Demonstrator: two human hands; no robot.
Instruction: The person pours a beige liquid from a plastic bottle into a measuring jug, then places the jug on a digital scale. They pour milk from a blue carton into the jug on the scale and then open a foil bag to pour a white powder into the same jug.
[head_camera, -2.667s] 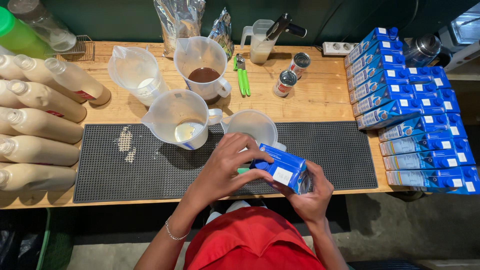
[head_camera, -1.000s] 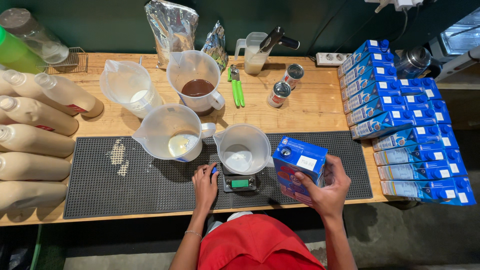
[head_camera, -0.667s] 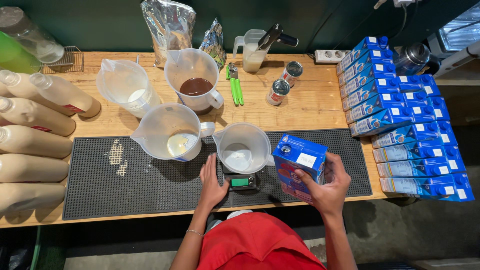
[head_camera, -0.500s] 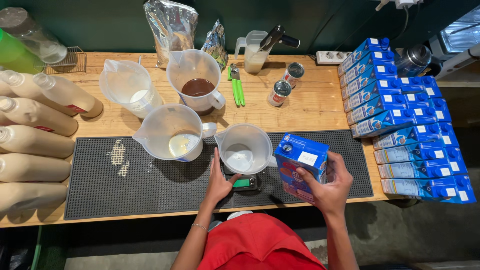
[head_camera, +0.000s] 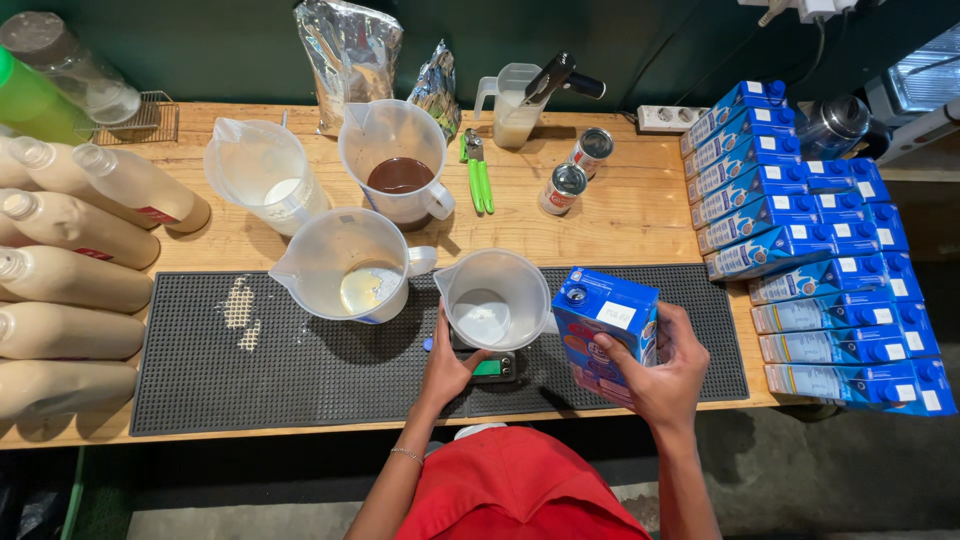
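Note:
My right hand (head_camera: 668, 375) grips a blue carton (head_camera: 604, 330) with a round cap, held upright over the right part of the black rubber mat (head_camera: 250, 375). My left hand (head_camera: 446, 365) rests against the front left of a small digital scale (head_camera: 490, 366) with a green display. A clear plastic jug (head_camera: 493, 300) stands on the scale, almost empty. The left fingers touch the scale's edge just below the jug.
Three more jugs stand behind: one with pale liquid (head_camera: 348, 265), one with brown liquid (head_camera: 397, 160), one milky (head_camera: 262, 172). Filled bottles (head_camera: 70, 280) lie at the left. Stacked blue cartons (head_camera: 800, 240) fill the right. Two cans (head_camera: 577, 170), green-handled tool (head_camera: 478, 175), foil bags (head_camera: 350, 50) behind.
The left hand let go of the carton and moved to the scale, sliding closer under the jug. The right hand now holds the carton alone, upright beside the jug.

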